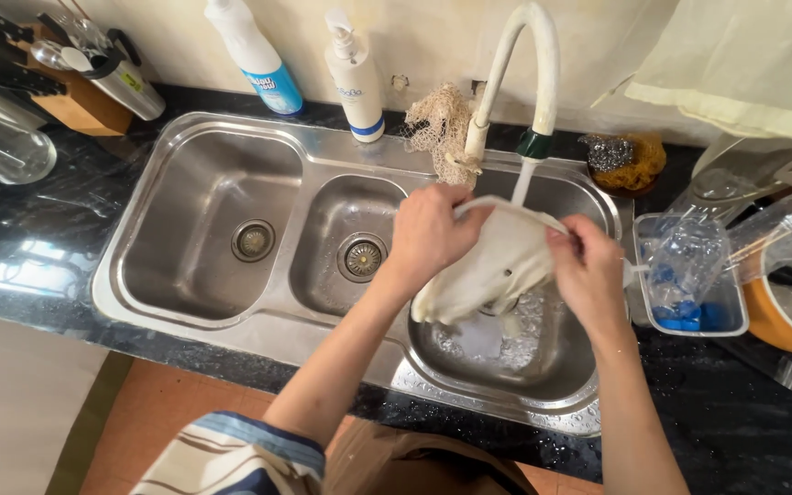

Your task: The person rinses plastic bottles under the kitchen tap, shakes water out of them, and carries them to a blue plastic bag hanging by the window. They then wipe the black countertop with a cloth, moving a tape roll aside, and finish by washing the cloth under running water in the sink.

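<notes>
Fingers of the left hand were clamped on the upper left edge of a white bag, and those of the right hand pinched its right edge, so that both hands held it stretched under the tap. The bag hung over the right basin of the sink, directly beneath the stream of water that ran from the white tap, and its lower end drooped toward the wet basin floor.

At the far left a knife block stood on the dark surface, with a clear glass jar lying just in front of it. Behind the left basin stood a white bottle with a blue label, and near it a white pump bottle. A drain sat in the left basin and another drain in the small middle one. A beige net scrubber hung at the base of the tap. To the right of the tap lay a steel scourer on a yellow sponge. Further right, a clear plastic tub held crumpled plastic and something blue, just beside the sink. An orange pot stood at the far right edge, and a pale cloth hung above it.
</notes>
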